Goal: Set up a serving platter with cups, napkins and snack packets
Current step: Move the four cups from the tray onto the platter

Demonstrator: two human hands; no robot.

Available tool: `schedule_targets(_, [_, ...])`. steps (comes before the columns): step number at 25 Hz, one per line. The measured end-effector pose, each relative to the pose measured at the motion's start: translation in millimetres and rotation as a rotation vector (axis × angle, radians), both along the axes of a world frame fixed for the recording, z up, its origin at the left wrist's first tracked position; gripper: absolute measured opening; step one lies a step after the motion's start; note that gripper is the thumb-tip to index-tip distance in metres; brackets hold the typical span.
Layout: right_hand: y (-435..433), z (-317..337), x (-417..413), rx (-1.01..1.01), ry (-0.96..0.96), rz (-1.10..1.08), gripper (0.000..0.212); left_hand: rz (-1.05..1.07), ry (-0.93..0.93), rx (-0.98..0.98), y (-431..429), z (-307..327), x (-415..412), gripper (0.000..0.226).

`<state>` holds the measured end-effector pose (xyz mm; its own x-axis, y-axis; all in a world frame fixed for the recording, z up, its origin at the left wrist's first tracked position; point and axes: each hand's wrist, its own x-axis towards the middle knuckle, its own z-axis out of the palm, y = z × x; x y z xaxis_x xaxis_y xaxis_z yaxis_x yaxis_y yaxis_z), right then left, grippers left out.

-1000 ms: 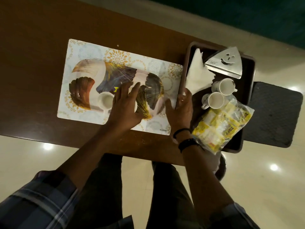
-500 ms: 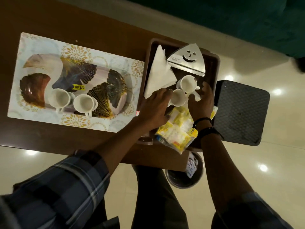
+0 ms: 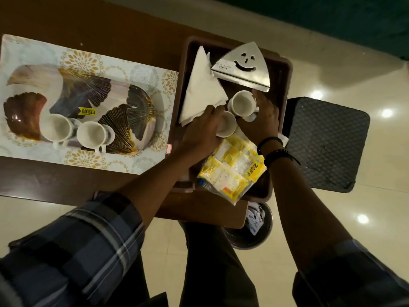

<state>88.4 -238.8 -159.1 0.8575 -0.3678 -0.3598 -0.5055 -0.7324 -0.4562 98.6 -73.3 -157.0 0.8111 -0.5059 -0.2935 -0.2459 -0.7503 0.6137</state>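
A patterned serving platter (image 3: 93,89) lies on a floral placemat (image 3: 141,74) at the left, with two white cups (image 3: 58,128) (image 3: 91,134) standing on it. In the brown tray (image 3: 285,85) to the right, my left hand (image 3: 201,129) is wrapped around a white cup (image 3: 228,125). My right hand (image 3: 263,118) grips a second white cup (image 3: 242,104) just behind it. White folded napkins (image 3: 201,87) lie at the tray's left. A clear bag of yellow snack packets (image 3: 232,171) rests on the tray's near end.
A steel triangular napkin holder (image 3: 243,65) with a smiley cut-out stands at the back of the tray. A dark textured stool (image 3: 327,142) is right of the table. A metal bin (image 3: 252,227) with wrappers sits on the floor under the table's near edge.
Both hands left the platter, where two cups now stand, and moved right into the brown tray. They have closed on the two cups there.
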Motion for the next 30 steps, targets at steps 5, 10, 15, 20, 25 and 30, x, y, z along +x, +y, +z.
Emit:
schedule_targets(5, [9.4, -5.0, 9.9, -0.057, 0.005, 0.042, 0.077, 0.2, -0.058, -0.191, 42.6, 20.5, 6.8, 0.063])
schedule_targets(10, [35.2, 22.6, 12.6, -0.065, -0.208, -0.15, 0.067, 0.281, -0.039, -0.293, 95.9, 33.2, 12.7, 0.077])
schedule_targets(15, [114.8, 46.5, -4.4, 0.04, -0.334, -0.092, 0.063, 0.295, -0.06, -0.253, 153.6, 40.5, 21.8, 0.075])
schedule_targets(20, [193.2, 48.0, 1.7, 0.094, -0.4, 0.006, 0.073, 0.256, -0.083, -0.189, 228.3, 50.4, 32.7, 0.067])
schedule_targets(25, [248.3, 47.6, 33.3, 0.134, -0.284, 0.196, 0.069, 0.177, -0.133, -0.038, 293.9, 49.3, 58.4, 0.066])
schedule_targets(30, [288.2, 30.3, 71.6, 0.105, -0.078, 0.446, 0.063, 0.044, -0.109, 0.126, 337.6, 26.4, 104.8, 0.076])
